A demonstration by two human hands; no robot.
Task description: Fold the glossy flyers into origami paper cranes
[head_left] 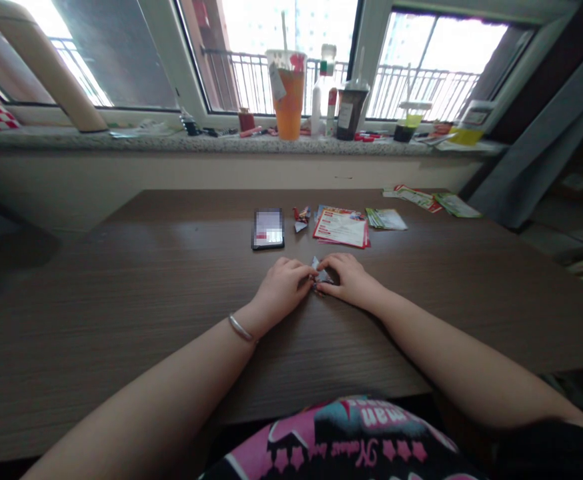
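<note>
A small folded piece of paper (323, 274), pale with darker printed patches, lies between my hands on the brown table. My left hand (286, 283) pinches its left side, the fingers pressed together; a silver bangle circles that wrist. On the right side, my right hand (351, 279) grips the paper between thumb and fingers. Its exact folded shape is partly hidden by my fingertips. Just beyond my hands lies a red and white folded paper piece (301, 219). To its left is a phone (268, 229) with a lit, blurred screen, and to its right a stack of printed sheets (341, 227).
Green-edged cards (386, 219) lie right of the stack, with more leaflets (419, 198) at the table's far right corner. On the stone windowsill (171, 143) stand a tall orange drink cup (288, 97), a dark drink cup (351, 112), bottles and small items. A grey curtain (546, 133) hangs at right.
</note>
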